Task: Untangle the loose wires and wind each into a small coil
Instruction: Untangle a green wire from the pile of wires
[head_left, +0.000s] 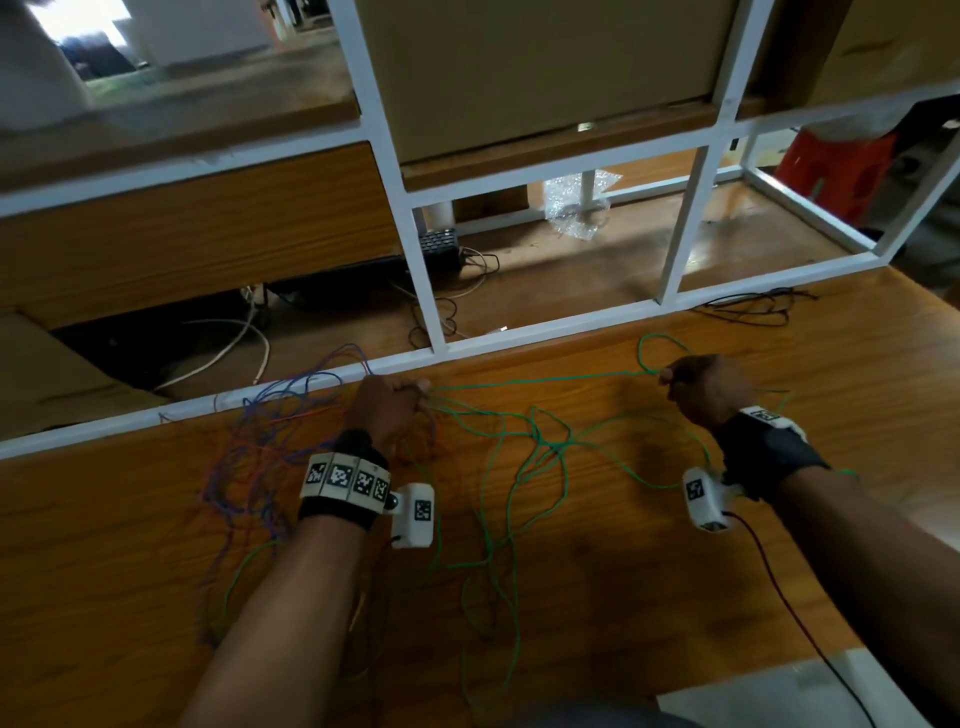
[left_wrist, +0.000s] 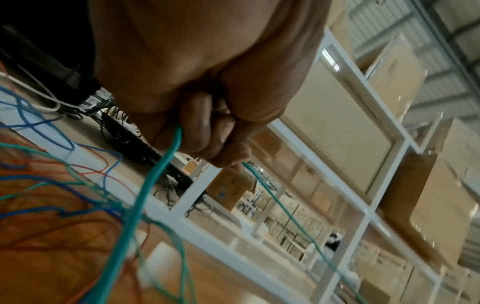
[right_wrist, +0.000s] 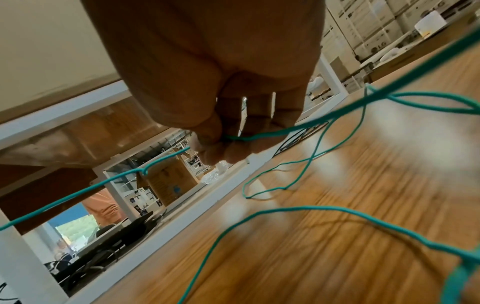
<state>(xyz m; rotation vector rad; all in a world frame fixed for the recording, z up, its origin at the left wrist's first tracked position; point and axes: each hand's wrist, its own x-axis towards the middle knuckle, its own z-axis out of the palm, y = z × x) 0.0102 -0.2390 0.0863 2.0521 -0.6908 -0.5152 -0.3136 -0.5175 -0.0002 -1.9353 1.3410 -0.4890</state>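
From the head camera I see my left hand (head_left: 387, 410) near the far edge of the wooden counter (head_left: 649, 597), its fingers closed around the green wire (head_left: 540, 382). My right hand (head_left: 706, 387) is well off to the right, also closed on that wire, and one strand runs between the two hands just above the wood. The rest of the green wire lies in loose loops on the counter between and in front of my hands, with one loop just beyond the right hand. To the left of my left hand sits a tangle of blue wires (head_left: 270, 415) mixed with red wires (head_left: 249, 457), spilling over the white frame (head_left: 311, 376) at the counter's far edge. A small bundle of black wires (head_left: 758, 307) lies at the far right by the frame.

At the left wrist, the fingers (left_wrist: 205, 131) are curled tight on the green wire (left_wrist: 158, 170), which comes out of the fist in two places, one strand dropping toward the blue and red tangle (left_wrist: 64, 205) below.

At the right wrist, thumb and fingers (right_wrist: 228, 150) pinch the green wire (right_wrist: 262, 135); one strand leads off left, others loop over the counter (right_wrist: 337, 257) to the right. The wood is blurred here.
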